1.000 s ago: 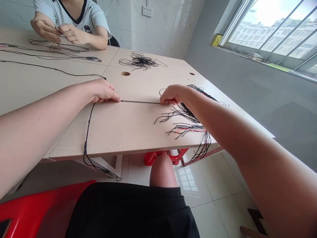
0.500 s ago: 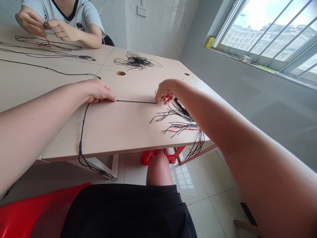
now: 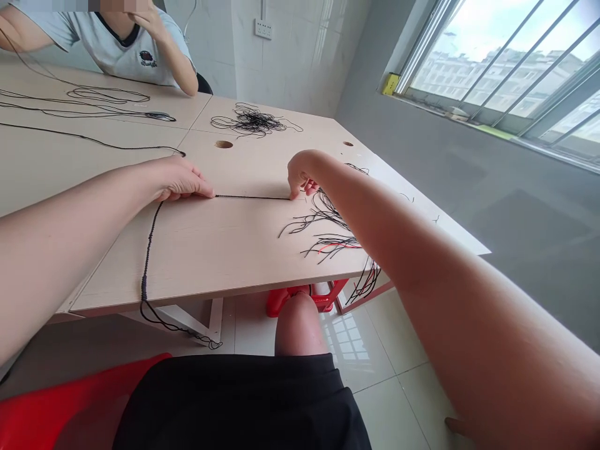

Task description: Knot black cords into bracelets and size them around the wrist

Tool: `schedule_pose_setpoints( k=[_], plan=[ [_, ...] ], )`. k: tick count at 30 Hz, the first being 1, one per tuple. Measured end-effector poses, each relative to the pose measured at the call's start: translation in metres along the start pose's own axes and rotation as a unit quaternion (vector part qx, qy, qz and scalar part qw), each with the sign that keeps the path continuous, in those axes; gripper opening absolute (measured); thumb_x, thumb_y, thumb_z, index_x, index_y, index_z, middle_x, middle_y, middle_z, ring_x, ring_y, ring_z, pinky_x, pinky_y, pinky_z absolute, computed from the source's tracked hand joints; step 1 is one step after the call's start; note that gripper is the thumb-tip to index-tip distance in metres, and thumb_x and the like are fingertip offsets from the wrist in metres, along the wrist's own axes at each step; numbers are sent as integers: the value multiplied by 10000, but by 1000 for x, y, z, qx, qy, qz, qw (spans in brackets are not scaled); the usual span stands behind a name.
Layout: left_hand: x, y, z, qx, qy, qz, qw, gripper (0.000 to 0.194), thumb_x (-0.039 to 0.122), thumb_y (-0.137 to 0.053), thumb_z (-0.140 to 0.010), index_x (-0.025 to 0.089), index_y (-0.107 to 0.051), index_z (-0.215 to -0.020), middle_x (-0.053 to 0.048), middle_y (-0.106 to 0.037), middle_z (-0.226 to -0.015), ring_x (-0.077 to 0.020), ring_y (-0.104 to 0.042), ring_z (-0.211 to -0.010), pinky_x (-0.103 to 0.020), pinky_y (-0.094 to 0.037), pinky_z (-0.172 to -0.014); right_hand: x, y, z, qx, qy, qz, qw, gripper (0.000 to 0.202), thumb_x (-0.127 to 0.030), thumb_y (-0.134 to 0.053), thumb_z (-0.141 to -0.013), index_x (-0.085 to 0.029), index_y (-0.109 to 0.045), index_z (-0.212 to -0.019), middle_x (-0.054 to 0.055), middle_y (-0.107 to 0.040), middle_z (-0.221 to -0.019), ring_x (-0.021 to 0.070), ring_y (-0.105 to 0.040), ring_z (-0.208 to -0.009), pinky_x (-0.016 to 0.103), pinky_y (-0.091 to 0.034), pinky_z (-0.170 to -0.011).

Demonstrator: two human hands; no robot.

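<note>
A thin black braided cord runs straight between my two hands, just at the table surface. My left hand is closed on it, fingertips pressed down at the straight stretch's left end. From under that hand the cord bends toward me, thickens into a knotted part and hangs in loops over the table's front edge. At the other end my right hand pinches the cord between thumb and finger, its other fingers curled. Beside and partly behind my right forearm lie loose black strands, with a red one among them.
A tangle of black cord lies toward the back of the wooden table, near a round hole. More long cords stretch across the left. Another person sits opposite. A red stool stands below.
The person opposite has raised a hand toward the head and spread the other arm left, drawing a strand up. My hands keep hold of the cord at about the same places; the view has shifted slightly.
</note>
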State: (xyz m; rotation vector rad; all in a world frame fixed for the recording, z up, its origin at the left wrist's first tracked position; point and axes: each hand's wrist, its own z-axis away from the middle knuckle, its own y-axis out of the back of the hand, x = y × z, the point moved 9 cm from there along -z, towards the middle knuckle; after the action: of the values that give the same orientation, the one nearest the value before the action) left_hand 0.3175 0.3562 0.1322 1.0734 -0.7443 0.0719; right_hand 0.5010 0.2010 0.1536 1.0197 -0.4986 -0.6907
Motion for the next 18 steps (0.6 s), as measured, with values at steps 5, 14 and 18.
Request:
schedule_pose_setpoints(
  k=[5,14,18],
  plan=[
    [-3,4,0,27,-4,4,1000,426,356,-810,-232,229,-555,-548,38,-414,-398,-140,-439,-573,-290,-165,-555,-13,3,0,3,-4,67,998,173,-150,-770,-677,-85,-610,-689,63,-584,-796,275,-588,-987,325,-480,-754],
    [-11,8,14,-2,-13,49,999,341,166,-796,-460,195,-580,-722,39,-524,-502,-79,-366,-445,-230,-228,-446,-4,-9,-4,-12,44,71,996,254,-273,-753,-705,-136,-561,-612,2,-514,-620,156,-567,-679,265,-455,-625],
    [-10,14,18,33,-29,63,997,305,149,-797,-473,196,-581,-683,28,-550,-535,-85,-413,-442,-223,-267,-423,-7,-12,-2,-25,54,104,993,319,-310,-687,-760,-145,-536,-533,-3,-473,-542,137,-484,-563,289,-422,-599]
  ],
)
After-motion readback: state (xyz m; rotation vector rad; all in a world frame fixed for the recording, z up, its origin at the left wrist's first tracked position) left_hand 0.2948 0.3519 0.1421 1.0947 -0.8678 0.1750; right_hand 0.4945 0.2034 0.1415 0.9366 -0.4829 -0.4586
